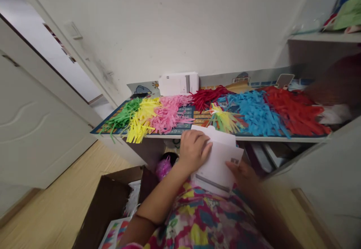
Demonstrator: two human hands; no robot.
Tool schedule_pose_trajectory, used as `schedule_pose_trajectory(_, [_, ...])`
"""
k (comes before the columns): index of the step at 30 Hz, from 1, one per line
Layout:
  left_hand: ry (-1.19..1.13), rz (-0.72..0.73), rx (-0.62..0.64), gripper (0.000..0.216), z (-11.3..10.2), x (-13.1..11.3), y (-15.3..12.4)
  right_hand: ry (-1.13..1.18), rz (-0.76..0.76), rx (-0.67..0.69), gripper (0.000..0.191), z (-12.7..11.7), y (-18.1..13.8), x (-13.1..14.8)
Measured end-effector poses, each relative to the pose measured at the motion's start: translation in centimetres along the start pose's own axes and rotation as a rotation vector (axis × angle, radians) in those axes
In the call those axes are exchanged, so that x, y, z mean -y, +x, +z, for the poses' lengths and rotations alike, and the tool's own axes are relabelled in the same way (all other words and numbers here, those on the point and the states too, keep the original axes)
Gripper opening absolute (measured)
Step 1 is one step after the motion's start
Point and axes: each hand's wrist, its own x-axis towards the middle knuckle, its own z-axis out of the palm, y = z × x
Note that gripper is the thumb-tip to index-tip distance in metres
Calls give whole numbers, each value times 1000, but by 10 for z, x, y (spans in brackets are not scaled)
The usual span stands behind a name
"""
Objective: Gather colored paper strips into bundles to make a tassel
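Multicoloured patterned clothing (194,222) fills the bottom middle of the frame, nearest the camera, and just above it a white card packet (216,158) is held in front of the desk (282,139). Coming from the lower left, the left hand (195,149) grips the packet's upper left side, fingers curled over its face; the right hand (244,172), blurred, pinches its right edge with the thumb on top. Pieces of the packet overlap at the upper right, though their number cannot be told. Across the middle of the frame, bundles of paper strips lie on a printed mat (183,112): from left to right, green strips (125,113), yellow strips (142,121) spilling over the front edge, pink strips (169,115), dark red strips (210,96), mixed pale strips (224,119), blue strips (256,111) and bright red strips (296,110). Behind the pink ones, a stack of white printed cards (176,85) leans against the wall (183,27). At lower left, an open cardboard box (98,200) stands on the wooden floor (59,200), beside a purple object (163,169) under the desk; a white door (34,121) occupies the left edge.
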Motion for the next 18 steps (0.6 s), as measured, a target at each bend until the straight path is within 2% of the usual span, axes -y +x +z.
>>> schedule_pose_trajectory(4, [-123,-55,295,20,-7,0,8,-9,14,26,40,1,2,-4])
schedule_pose_trajectory(6, [-212,-96,383,18,-9,-3,10,2,-6,44,41,5,1,-6])
schedule_pose_trajectory(7, [-253,-130,394,17,-9,-5,11,-3,-37,9,41,7,0,-6])
schedule_pose_trajectory(9, [-323,-233,376,15,-7,-8,11,-61,-157,-190,44,10,-3,-2])
schedule_pose_trajectory(11, [-394,-333,374,14,-4,-9,11,-188,-362,-443,43,11,-6,5])
schedule_pose_trajectory(12, [-429,-363,383,14,-3,-9,10,-268,-488,-521,38,12,-7,10])
schedule_pose_trajectory(13, [-458,-379,394,14,-2,-8,10,-356,-611,-543,31,12,-6,14])
schedule_pose_trajectory(15, [-498,-391,407,16,0,-8,9,-512,-787,-502,21,14,-3,23])
schedule_pose_trajectory(18, [-529,-391,416,21,-1,-8,7,-632,-827,-469,21,20,8,30])
